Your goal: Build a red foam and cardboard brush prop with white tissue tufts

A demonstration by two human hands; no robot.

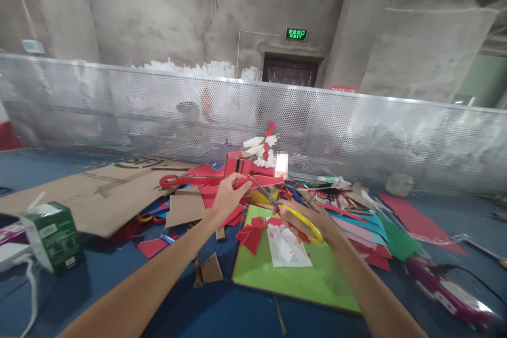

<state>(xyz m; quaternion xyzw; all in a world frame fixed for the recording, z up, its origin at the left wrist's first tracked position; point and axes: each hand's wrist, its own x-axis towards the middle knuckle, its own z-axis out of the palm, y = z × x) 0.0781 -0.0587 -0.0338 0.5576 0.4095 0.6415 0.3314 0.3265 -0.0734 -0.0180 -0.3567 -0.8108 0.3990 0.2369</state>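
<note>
My left hand (228,196) is closed, its fingers pinching a piece of red paper (264,182). My right hand (295,217) grips scissors with yellow handles (304,221). Their blades (262,190) point up and left, close to the red paper and my left fingertips; whether they touch the paper I cannot tell. Beneath the right hand, a green board (297,282) carries a white sheet (291,253) and red paper scraps (250,235). Just behind the hands stands a red box-shaped craft piece (236,165), partly hidden, with long red strips at its sides.
Flattened cardboard (95,195) covers the left side of the blue table (178,296). A green carton (51,237) stands at far left. Coloured papers (368,229) pile up on the right, near a purple corded device (447,290). A perforated metal screen (138,111) closes off the back.
</note>
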